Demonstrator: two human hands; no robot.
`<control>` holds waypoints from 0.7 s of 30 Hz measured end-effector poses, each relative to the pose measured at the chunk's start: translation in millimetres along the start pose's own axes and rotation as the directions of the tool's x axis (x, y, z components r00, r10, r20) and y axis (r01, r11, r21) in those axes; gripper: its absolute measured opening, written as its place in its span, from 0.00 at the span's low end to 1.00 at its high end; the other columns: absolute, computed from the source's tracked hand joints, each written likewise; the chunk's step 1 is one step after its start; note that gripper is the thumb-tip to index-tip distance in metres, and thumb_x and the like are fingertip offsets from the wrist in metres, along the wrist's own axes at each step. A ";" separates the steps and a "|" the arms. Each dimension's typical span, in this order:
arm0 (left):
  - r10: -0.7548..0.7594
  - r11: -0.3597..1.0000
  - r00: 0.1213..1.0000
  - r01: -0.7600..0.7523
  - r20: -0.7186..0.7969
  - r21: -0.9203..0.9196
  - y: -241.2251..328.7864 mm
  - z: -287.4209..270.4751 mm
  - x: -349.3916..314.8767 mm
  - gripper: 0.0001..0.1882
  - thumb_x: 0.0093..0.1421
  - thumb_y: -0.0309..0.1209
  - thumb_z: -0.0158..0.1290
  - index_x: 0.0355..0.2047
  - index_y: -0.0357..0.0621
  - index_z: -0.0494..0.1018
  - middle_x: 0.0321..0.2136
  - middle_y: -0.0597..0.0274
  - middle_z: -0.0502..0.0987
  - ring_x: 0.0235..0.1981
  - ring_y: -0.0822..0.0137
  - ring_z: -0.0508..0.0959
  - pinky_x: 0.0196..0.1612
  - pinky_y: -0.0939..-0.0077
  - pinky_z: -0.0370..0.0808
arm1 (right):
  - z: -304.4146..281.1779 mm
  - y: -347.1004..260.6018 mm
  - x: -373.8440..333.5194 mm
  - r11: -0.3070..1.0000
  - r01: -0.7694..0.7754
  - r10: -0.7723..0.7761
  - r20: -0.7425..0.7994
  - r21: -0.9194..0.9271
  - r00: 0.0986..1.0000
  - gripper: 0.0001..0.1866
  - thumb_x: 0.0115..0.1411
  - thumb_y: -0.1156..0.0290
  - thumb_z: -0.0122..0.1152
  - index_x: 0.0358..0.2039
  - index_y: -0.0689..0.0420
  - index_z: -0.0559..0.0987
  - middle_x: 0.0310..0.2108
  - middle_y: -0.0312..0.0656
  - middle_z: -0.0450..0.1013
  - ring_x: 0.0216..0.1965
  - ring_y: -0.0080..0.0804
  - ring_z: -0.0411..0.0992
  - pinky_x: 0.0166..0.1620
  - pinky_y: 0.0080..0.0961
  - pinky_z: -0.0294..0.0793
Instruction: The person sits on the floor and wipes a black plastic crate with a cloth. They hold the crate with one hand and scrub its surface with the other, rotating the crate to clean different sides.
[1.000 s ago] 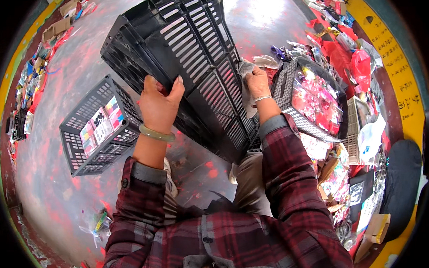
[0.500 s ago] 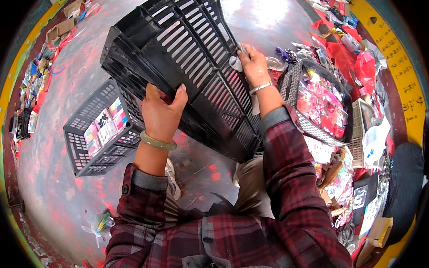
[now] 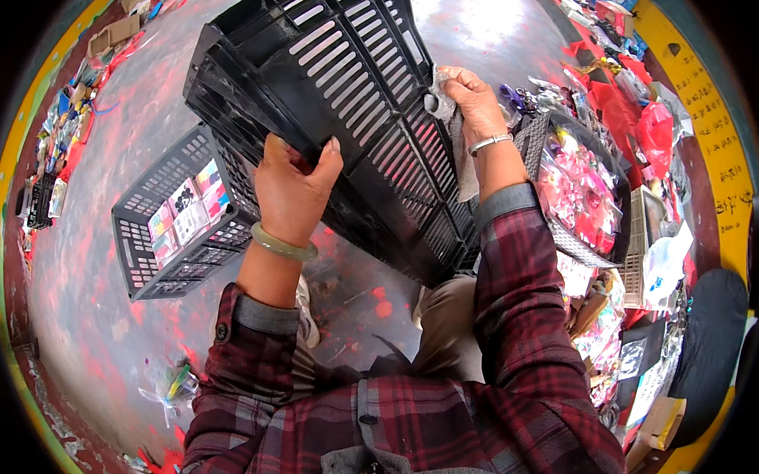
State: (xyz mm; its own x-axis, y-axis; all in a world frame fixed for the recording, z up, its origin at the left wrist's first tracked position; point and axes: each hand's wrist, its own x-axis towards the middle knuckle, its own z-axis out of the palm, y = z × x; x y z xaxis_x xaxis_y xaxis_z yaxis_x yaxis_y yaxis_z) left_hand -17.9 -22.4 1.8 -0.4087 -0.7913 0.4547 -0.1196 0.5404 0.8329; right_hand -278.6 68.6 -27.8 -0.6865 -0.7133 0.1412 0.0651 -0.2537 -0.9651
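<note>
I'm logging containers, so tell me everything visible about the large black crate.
The black crate looks like rigid plastic, with rows of long slots, crossing ribs and pale scuffs. It is tilted, slotted side facing the camera, in front of the person's legs. The left hand grips its left edge; the right hand holds a grey cloth at its right edge.

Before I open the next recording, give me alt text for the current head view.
The person's left hand grips a tilted black crate while the right hand holds a grey cloth at its edge. To the left, a dark basket holds colourful packets.
</note>
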 end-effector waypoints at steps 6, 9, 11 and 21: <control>0.038 0.998 0.999 -0.037 -0.025 0.058 -12.5 1.5 0.8 0.17 0.45 0.34 0.64 0.25 0.37 0.68 0.15 0.60 0.72 0.14 0.66 0.71 0.20 0.74 0.68 | -7.7 0.1 23.0 0.970 0.004 0.011 0.059 -0.243 0.998 0.08 0.49 0.78 0.59 0.32 0.62 0.80 0.27 0.33 0.75 0.28 0.19 0.70 0.35 0.17 0.69; 0.034 0.999 0.998 -0.033 -0.044 0.025 -8.1 4.3 3.0 0.18 0.45 0.34 0.64 0.22 0.37 0.66 0.14 0.59 0.71 0.13 0.65 0.71 0.19 0.73 0.68 | -9.2 3.3 27.1 0.953 0.005 0.006 0.036 -0.302 0.999 0.08 0.47 0.78 0.60 0.30 0.61 0.80 0.26 0.32 0.75 0.27 0.18 0.70 0.34 0.17 0.69; 0.020 0.995 0.999 -0.015 -0.041 0.102 -6.3 4.3 2.6 0.18 0.45 0.34 0.64 0.21 0.37 0.66 0.13 0.59 0.71 0.13 0.65 0.71 0.18 0.73 0.68 | -5.9 5.8 24.6 0.946 0.026 -0.028 -0.002 -0.323 1.000 0.09 0.46 0.78 0.60 0.30 0.61 0.81 0.26 0.32 0.75 0.26 0.18 0.69 0.33 0.17 0.69; 0.043 0.999 0.997 -0.044 -0.064 -0.004 -11.7 11.9 4.5 0.17 0.45 0.34 0.64 0.21 0.38 0.67 0.13 0.61 0.71 0.13 0.70 0.70 0.19 0.76 0.68 | -45.2 48.0 -11.2 0.946 -0.076 0.070 -0.032 -0.315 0.997 0.09 0.51 0.77 0.57 0.33 0.61 0.82 0.26 0.33 0.76 0.26 0.17 0.70 0.31 0.16 0.69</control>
State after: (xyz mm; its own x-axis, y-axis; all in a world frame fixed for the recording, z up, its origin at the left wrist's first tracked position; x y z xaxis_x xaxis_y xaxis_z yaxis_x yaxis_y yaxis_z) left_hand -29.1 -28.9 -9.6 -0.3552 -0.7837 0.5095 -0.0976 0.5732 0.8136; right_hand -300.5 93.9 -85.6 -0.7034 -0.7077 0.0664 -0.1145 0.0207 -0.9932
